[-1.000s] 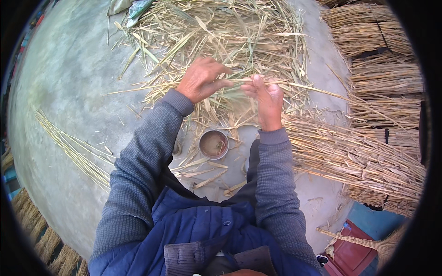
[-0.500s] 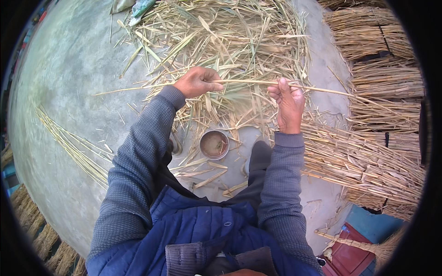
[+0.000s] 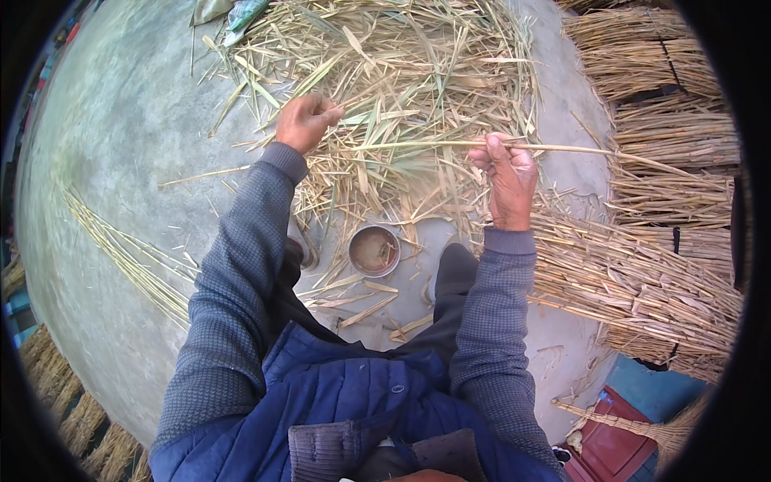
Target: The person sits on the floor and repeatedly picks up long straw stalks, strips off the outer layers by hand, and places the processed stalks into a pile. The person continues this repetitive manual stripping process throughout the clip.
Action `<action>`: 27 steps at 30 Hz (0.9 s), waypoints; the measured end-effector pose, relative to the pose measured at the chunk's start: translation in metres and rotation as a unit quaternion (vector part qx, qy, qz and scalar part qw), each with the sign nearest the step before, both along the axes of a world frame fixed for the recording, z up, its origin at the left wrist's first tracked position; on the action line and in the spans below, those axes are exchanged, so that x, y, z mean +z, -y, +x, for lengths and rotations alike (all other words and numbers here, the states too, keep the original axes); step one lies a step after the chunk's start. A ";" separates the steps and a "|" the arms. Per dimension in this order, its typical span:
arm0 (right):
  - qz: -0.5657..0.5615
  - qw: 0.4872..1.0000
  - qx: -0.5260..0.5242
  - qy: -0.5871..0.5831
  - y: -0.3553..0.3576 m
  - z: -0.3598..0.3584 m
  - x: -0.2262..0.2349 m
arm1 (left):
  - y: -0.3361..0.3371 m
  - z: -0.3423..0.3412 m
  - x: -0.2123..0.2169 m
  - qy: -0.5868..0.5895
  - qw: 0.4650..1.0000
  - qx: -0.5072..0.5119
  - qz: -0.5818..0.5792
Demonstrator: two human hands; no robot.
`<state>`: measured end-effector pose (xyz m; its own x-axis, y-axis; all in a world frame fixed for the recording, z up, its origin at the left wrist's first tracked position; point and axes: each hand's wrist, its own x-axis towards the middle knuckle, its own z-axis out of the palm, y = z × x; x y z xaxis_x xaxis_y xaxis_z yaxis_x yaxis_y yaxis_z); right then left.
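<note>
Between the thumb and fingers of my right hand (image 3: 510, 178) is a long thin reed stalk (image 3: 562, 149). It points left over the heap of loose straw and leaves (image 3: 409, 72), its other end reaching the bundles on the right. My left hand (image 3: 305, 122) is apart from the stalk, above the heap's left edge, with its fingers curled closed; whether they hold anything is hidden. Left of my left sleeve, a thin stalk piece (image 3: 205, 176) lies slanted, its right end hidden by the forearm.
A round metal bowl (image 3: 374, 251) with brownish contents stands between my feet. Tied reed bundles (image 3: 634, 277) line the right side. Several thin stalks (image 3: 132, 261) lie on the concrete floor (image 3: 104, 145) at left. A hand broom (image 3: 622, 426) and a dark red object (image 3: 606, 442) are lower right.
My left hand has come off the stalk and moved up and left. The stalk's left part is now separate and lower, beside my sleeve. My right hand keeps its grip, almost unmoved.
</note>
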<state>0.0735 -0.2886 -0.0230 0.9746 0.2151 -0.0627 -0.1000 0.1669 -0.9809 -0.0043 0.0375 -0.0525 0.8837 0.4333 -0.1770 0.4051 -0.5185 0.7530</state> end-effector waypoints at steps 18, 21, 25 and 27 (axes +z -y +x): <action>0.020 0.988 -0.111 -0.107 0.031 0.036 -0.007 | 0.004 -0.010 0.004 0.003 0.928 -0.276 0.249; -0.008 0.992 -0.053 -0.112 0.025 0.030 -0.006 | 0.016 -0.006 0.001 0.026 0.964 -0.260 0.040; 0.020 0.994 -0.027 -0.102 0.009 0.018 -0.002 | 0.053 0.003 -0.010 0.052 0.952 -0.253 -0.161; 0.017 0.995 -0.033 -0.091 0.006 0.016 0.002 | 0.059 0.005 -0.012 0.048 0.946 -0.198 -0.253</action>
<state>0.0895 -0.2947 -0.0206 0.9599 0.1569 -0.2323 -0.2625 0.2124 -0.9413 0.0009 -0.0220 -0.0643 0.9814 -0.0533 -0.1842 0.1722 -0.1781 0.9688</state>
